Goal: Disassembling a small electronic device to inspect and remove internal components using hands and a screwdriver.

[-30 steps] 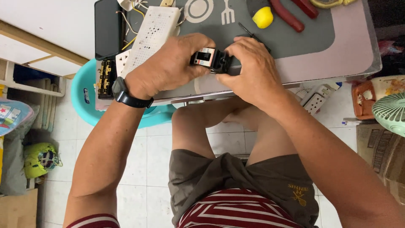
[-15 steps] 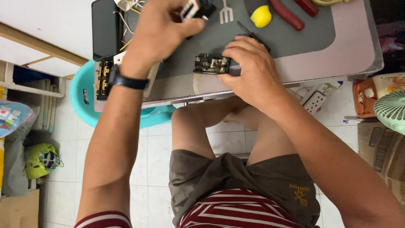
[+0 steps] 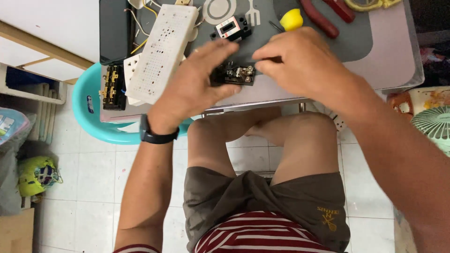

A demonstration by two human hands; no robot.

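Head view: the small black switch module with its exposed metal terminals now lies on the grey mat near the table's front edge, between the two hands. A moment ago both hands were clamped on it as one piece; half a second back the left hand had lifted away toward the far side of the table carrying a small part. That part, a black and white cover piece, now sits by itself on the mat above the module, and the left hand has come back with fingers spread, empty, its fingertips just beside or touching the module's left end. The right hand is curled loosely at the module's right end, and it seems to pinch a thin dark tool or pin, though the fingers hide too much to be sure. Judging from this, the cover is off and the inner contacts are open to work. A white perforated panel lies to the left.
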